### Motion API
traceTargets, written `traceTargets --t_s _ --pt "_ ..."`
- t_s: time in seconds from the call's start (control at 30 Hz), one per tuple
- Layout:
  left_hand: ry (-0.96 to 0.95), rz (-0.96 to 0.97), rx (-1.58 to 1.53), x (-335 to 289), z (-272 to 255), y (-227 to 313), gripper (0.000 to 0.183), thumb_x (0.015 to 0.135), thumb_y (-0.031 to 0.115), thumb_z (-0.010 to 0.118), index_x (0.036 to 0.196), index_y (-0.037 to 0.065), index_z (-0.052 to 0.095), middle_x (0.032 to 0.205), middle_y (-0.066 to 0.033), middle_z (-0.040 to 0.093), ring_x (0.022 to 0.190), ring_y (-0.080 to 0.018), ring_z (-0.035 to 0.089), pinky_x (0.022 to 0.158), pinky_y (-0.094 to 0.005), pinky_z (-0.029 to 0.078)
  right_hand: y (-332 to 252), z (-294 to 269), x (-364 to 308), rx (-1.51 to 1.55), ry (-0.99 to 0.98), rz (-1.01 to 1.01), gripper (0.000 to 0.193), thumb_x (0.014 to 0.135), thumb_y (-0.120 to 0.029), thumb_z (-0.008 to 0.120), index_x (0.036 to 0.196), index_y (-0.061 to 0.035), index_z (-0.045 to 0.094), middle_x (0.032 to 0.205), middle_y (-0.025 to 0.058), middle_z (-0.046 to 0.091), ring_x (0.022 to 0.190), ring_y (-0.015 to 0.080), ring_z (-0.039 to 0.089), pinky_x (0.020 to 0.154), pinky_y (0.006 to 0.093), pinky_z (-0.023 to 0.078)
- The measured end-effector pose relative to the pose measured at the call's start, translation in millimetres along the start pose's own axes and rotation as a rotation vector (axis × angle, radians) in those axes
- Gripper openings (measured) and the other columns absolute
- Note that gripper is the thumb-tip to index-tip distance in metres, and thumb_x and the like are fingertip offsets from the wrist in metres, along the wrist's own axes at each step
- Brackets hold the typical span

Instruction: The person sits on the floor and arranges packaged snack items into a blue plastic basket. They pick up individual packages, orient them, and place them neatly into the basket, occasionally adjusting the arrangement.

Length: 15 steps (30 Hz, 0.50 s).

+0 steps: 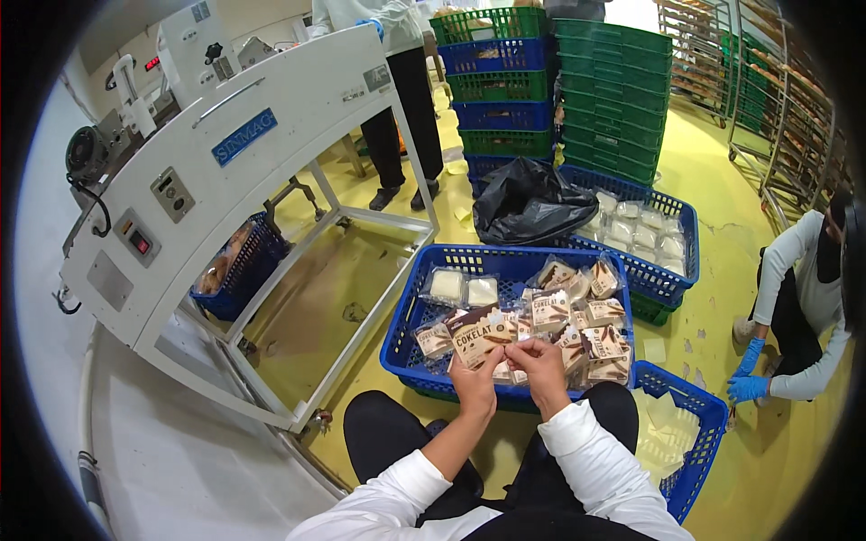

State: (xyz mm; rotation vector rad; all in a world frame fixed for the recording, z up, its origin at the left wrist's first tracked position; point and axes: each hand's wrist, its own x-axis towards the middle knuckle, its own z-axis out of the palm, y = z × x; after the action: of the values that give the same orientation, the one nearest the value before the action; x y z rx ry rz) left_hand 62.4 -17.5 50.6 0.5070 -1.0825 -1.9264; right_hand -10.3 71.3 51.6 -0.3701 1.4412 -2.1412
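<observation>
Above a blue crate (403, 316), both my hands hold a flat brown-and-cream printed label (478, 335); whether a pack lies behind it I cannot tell. My left hand (475, 386) grips its lower edge. The fingers of my right hand (538, 368) pinch its lower right corner, close to my left thumb. Inside the crate, clear-wrapped white bread packs (446, 285) without labels lie at the far left. Several labelled bread packs (550, 308) are heaped on the right side, and another labelled pack (433, 341) shows left of my hands.
A blue crate (713, 410) with pale yellow sheets (667, 424) stands by my right knee. Beyond are a black plastic bag (532, 203), a crate of white packs (640, 230) and stacked crates (613, 99). A white machine (271, 144) fills the left. A blue-gloved person (803, 288) crouches right; another stands behind.
</observation>
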Motion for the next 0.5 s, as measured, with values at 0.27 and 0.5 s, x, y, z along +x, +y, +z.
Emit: traceTargets --t_s 0.27,0.5 --pt "-0.028 0.024 0.027 4 1 11 0.042 0.079 -0.011 0.069 0.116 0.0 0.052 0.103 -0.0097 0.067 0.089 -0.0176 0.068 0.074 -0.0292 0.059 -11 -10 -1 0.05 -0.135 0.051 0.023 0.087 -0.01 0.071 0.101 0.0075 0.069 0.087 0.0122 0.071 0.076 0.0152 0.068 0.073 0.0261 0.055" --pt "-0.019 0.091 0.151 2 -1 6 0.045 0.078 -0.012 0.071 0.117 0.0 0.052 0.104 -0.0091 0.066 0.089 -0.0168 0.067 0.075 -0.028 0.058 -10 -2 -4 -0.083 -0.059 -0.034 0.016 0.088 -0.007 0.07 0.094 0.007 0.07 0.079 0.0091 0.07 0.067 0.0125 0.065 0.065 0.0237 0.053"
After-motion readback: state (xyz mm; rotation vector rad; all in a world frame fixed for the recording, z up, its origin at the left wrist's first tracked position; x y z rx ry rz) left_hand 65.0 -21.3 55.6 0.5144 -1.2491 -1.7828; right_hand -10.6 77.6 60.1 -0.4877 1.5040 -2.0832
